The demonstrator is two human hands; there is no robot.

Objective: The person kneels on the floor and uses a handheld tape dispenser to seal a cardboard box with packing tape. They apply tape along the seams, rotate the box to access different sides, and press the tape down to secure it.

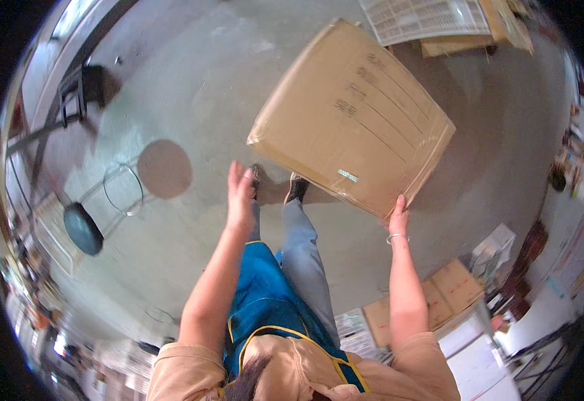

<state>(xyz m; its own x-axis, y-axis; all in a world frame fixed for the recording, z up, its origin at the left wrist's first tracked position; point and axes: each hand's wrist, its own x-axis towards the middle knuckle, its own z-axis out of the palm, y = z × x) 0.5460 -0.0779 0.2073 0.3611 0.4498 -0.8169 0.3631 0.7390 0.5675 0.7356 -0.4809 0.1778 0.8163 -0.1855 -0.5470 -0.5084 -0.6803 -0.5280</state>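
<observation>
A large brown cardboard box [342, 115] is tilted in front of me above the floor, with printed characters and ruled lines on the side facing me. A small pale green sticker [348, 175] is on that side, close to its lower edge. At the box's lower right corner, my right hand [398, 213] grips the edge, the thumb showing in front and the other fingers mostly hidden. My left hand [240, 193] is raised near the box's left corner, apart from it, with nothing in it and the fingers loosely spread.
A round-seated stool [83, 229] with a metal ring stands on the left, a dark chair [83, 92] behind it. Beyond the box are more cartons with a printed sheet [424, 20]. Closed cardboard boxes [447, 290] sit at the lower right, near a white surface [482, 368].
</observation>
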